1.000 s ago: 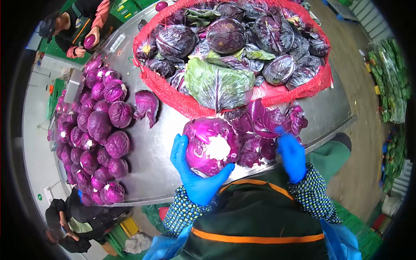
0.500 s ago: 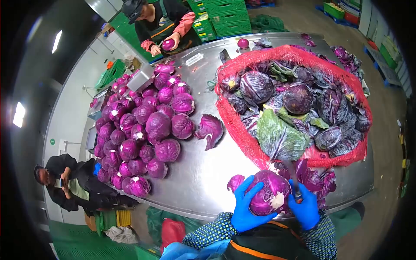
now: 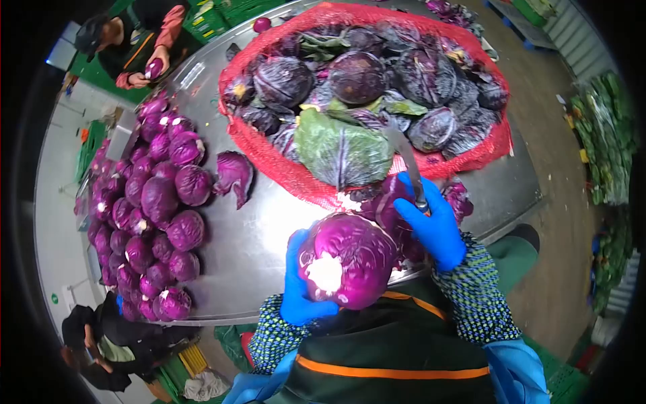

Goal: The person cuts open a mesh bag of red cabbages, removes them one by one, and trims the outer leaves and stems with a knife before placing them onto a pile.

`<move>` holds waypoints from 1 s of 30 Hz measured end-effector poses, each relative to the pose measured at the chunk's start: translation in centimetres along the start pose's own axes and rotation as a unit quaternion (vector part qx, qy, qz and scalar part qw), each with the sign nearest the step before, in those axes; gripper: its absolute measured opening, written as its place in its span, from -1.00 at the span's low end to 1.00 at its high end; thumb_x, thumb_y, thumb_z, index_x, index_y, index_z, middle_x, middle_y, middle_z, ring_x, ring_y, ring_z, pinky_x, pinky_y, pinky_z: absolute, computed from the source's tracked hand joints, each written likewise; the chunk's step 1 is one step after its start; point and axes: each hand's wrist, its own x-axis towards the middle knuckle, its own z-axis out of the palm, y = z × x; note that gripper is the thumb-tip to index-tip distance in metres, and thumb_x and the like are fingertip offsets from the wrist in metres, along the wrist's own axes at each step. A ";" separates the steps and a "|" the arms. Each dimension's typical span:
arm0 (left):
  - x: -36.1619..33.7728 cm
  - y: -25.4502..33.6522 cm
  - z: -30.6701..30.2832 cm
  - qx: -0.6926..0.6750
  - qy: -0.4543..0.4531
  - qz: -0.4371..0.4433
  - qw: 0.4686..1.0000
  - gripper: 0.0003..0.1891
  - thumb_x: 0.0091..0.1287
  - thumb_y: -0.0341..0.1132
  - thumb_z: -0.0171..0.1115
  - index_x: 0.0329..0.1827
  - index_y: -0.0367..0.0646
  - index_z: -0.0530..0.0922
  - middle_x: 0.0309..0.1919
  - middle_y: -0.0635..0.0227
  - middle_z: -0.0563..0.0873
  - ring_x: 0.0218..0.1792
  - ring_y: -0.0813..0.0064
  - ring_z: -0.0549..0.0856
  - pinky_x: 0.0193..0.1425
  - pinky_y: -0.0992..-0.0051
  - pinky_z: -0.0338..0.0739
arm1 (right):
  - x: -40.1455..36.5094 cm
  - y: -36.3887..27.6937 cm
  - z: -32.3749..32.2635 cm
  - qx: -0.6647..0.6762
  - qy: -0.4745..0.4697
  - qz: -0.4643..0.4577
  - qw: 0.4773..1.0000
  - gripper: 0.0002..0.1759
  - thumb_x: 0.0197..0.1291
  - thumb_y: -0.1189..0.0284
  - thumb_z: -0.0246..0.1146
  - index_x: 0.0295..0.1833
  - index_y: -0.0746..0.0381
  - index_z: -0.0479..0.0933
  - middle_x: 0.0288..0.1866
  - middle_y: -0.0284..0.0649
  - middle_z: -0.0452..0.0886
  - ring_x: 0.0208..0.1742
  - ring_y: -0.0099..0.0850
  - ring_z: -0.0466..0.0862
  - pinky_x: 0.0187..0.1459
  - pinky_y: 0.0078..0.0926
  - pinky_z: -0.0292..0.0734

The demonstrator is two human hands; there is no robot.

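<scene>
My left hand (image 3: 299, 289), in a blue glove, is wrapped round the side of a peeled red cabbage (image 3: 360, 252), whose pale cut stem end faces up toward me. In my right hand (image 3: 434, 225), also gloved, is a knife (image 3: 406, 158) with its blade pointing up and away, apart from the cabbage. Loose purple leaves (image 3: 457, 200) lie beneath and beside the right hand. Just beyond both hands, a red net sack (image 3: 269, 172) lies open, full of dark untrimmed cabbages (image 3: 358, 77), with a big green outer leaf (image 3: 343, 148) at its near edge.
Trimmed red cabbages (image 3: 161, 202) are heaped on the left of the steel table (image 3: 232, 276), with a single loose leaf (image 3: 234, 176) beside them. Across the table a co-worker (image 3: 158, 40) holds a small cabbage. Another person (image 3: 114, 340) is at lower left.
The cabbage has come up nearer to me and turned, its cut end now toward the left. My right hand with the knife has moved away from it. The whole view has shifted right.
</scene>
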 end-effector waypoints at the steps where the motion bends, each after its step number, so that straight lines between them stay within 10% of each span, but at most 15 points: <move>1: 0.3 0.0 -0.4 0.044 -0.045 0.023 0.998 0.28 -0.26 -0.36 0.57 0.49 -0.06 -0.21 0.41 0.10 0.09 0.44 0.15 0.10 0.44 0.13 0.09 | -1.1 -3.9 -0.6 0.149 -0.082 0.170 0.971 -0.39 0.18 0.32 0.29 0.32 0.25 0.31 0.20 -0.14 0.46 0.19 -0.39 0.45 0.19 -0.42 0.36; 4: 2.4 1.1 2.1 -0.044 -0.038 0.050 0.997 0.30 -0.26 -0.42 0.57 0.49 -0.04 -0.26 0.41 0.02 0.09 0.39 0.07 0.21 0.37 0.09 0.25 | -1.6 -3.6 -1.1 0.247 -0.312 0.197 0.896 -0.22 0.21 0.27 0.25 0.46 0.22 0.06 0.40 -0.15 0.24 0.37 -0.44 0.24 0.37 -0.41 0.12; 7: 2.6 1.8 5.4 -0.106 0.169 -0.046 0.979 0.33 -0.24 -0.38 0.60 0.48 -0.05 -0.31 0.35 0.03 0.16 0.33 0.06 0.30 0.31 0.10 0.36 | -2.8 -1.7 -0.6 0.315 -0.159 0.133 0.926 -0.21 0.21 0.30 0.26 0.45 0.28 0.04 0.39 -0.13 0.25 0.34 -0.44 0.30 0.34 -0.39 0.18; 10: 1.2 -2.9 3.2 0.150 0.126 0.031 0.980 0.34 -0.28 -0.28 0.64 0.48 -0.06 -0.26 0.36 0.12 0.10 0.36 0.16 0.21 0.37 0.19 0.26 | -3.3 -1.9 -0.4 0.317 -0.156 0.179 0.918 -0.24 0.19 0.45 0.24 0.44 0.31 0.05 0.38 -0.15 0.28 0.26 -0.46 0.38 0.24 -0.47 0.30; 17: 2.3 -2.1 1.3 0.090 0.076 0.034 0.992 0.31 -0.36 -0.19 0.67 0.44 -0.15 -0.11 0.30 0.12 0.23 0.30 0.20 0.33 0.36 0.22 0.30 | -4.6 -1.0 -0.8 0.271 -0.182 0.124 0.937 -0.31 0.19 0.63 0.16 0.43 0.21 0.12 0.34 -0.22 0.35 0.09 -0.59 0.49 -0.14 -0.60 0.51; 19: 2.9 -0.8 1.7 -0.115 0.173 -0.177 0.962 -0.04 -0.02 -0.34 0.49 0.39 -0.19 0.00 0.27 0.07 0.29 0.29 0.23 0.36 0.32 0.18 0.36 | -4.7 -0.5 -1.9 0.159 -0.177 0.132 0.962 -0.43 0.19 0.65 0.13 0.35 0.23 0.28 0.25 -0.21 0.46 -0.04 -0.63 0.54 -0.25 -0.66 0.50; 22: 3.6 -2.6 -1.4 -0.219 -0.099 -0.071 0.968 -0.18 0.11 -0.43 0.36 0.38 -0.21 0.03 0.26 0.05 0.31 0.28 0.23 0.37 0.29 0.16 0.39 | -2.2 2.4 -1.5 0.061 -0.162 0.070 0.982 -0.55 0.18 0.63 0.15 0.22 0.26 0.43 0.13 -0.22 0.57 -0.18 -0.62 0.59 -0.29 -0.67 0.51; 24: 3.1 0.1 3.7 -0.112 0.180 -0.098 0.972 -0.07 0.00 -0.33 0.49 0.38 -0.20 0.06 0.26 0.06 0.32 0.29 0.21 0.37 0.33 0.16 0.34 | -1.2 2.2 -1.7 0.006 -0.127 0.005 0.992 -0.57 0.18 0.61 0.16 0.20 0.26 0.45 0.09 -0.24 0.59 -0.22 -0.62 0.60 -0.28 -0.65 0.51; 25: 3.2 -0.7 1.0 0.044 -0.019 0.059 0.997 0.10 -0.21 -0.24 0.63 0.40 -0.20 0.07 0.30 0.09 0.27 0.31 0.20 0.34 0.38 0.18 0.25 | -1.2 0.6 -2.3 0.058 -0.143 0.017 0.988 -0.51 0.18 0.60 0.19 0.26 0.25 0.37 0.17 -0.22 0.53 -0.13 -0.58 0.58 -0.19 -0.61 0.51; 27: 3.2 -0.1 -0.4 0.182 -0.050 0.054 0.981 0.27 -0.41 -0.20 0.70 0.42 -0.23 0.04 0.35 0.11 0.21 0.33 0.19 0.31 0.42 0.22 0.18 | -1.5 -2.3 -2.7 0.159 -0.188 0.053 0.968 -0.36 0.18 0.58 0.23 0.38 0.24 0.21 0.31 -0.18 0.40 0.05 -0.49 0.56 -0.02 -0.53 0.51; 30: 3.2 0.1 -0.2 0.041 -0.064 -0.037 0.996 0.29 -0.41 -0.24 0.70 0.43 -0.24 0.00 0.36 0.10 0.19 0.34 0.18 0.30 0.41 0.23 0.19 | -2.6 -2.6 -1.9 0.092 -0.241 -0.081 0.963 -0.28 0.10 0.58 0.32 0.38 0.26 0.20 0.33 -0.18 0.37 0.26 -0.44 0.41 0.22 -0.45 0.37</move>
